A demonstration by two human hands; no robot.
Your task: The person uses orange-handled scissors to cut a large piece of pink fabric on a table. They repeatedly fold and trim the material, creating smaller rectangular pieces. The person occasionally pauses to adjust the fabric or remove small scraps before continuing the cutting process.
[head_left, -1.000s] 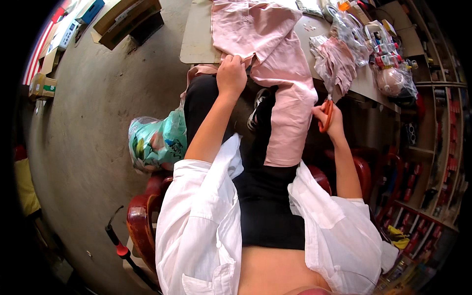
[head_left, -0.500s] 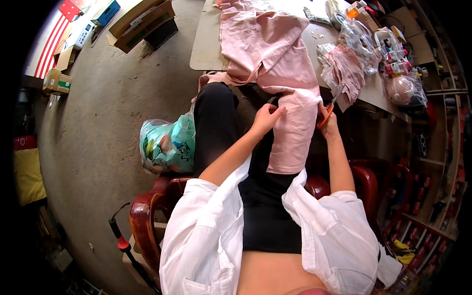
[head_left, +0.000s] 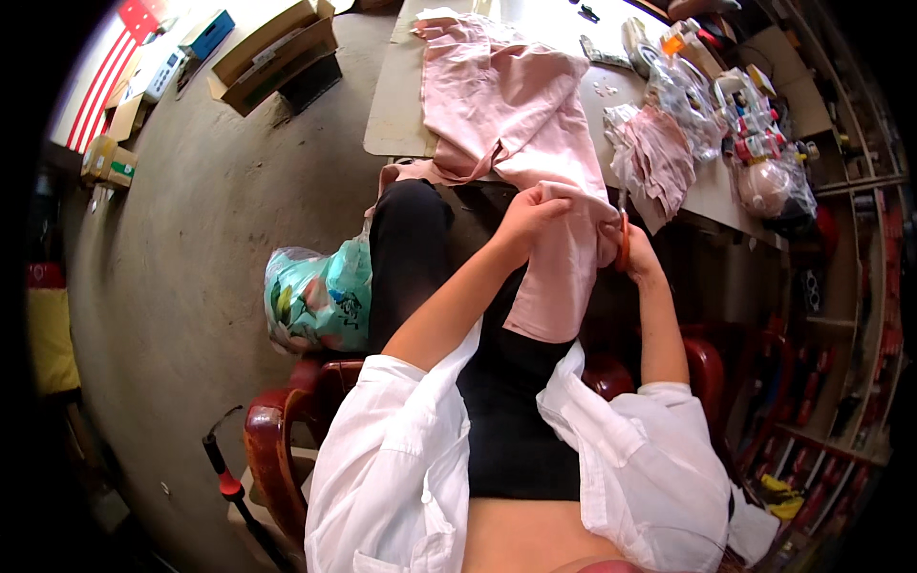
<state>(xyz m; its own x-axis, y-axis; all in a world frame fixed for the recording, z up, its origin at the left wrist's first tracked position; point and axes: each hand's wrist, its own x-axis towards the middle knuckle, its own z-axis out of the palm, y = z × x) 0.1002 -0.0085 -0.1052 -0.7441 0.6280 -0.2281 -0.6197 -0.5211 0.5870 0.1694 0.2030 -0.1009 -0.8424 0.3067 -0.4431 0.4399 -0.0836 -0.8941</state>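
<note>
A pink garment [head_left: 506,105] lies spread over the table, and one long tube of it, a leg or sleeve, hangs off the near edge onto my lap. My left hand [head_left: 525,222] is closed, pinching a fold of that tube from its left side. At the right side of the same stretch, my right hand [head_left: 642,253] holds orange-handled scissors [head_left: 625,244], blades pointing away from me. Its fingertips also touch the cloth, which bunches between both hands. The scissors' blades are partly hard to make out.
On the table [head_left: 396,115], a bundle of pink cloth pieces [head_left: 661,158] lies right, beside clear plastic bags [head_left: 690,100] and bottles. A green patterned bag [head_left: 320,296] stands left of my knee. Red-brown chair arms [head_left: 272,430] flank me. A cardboard box [head_left: 277,57] sits far left.
My hands have gathered the hanging pink cloth, lifting a fold that was flatter before. The scissors have turned more upright. The view has shifted slightly.
</note>
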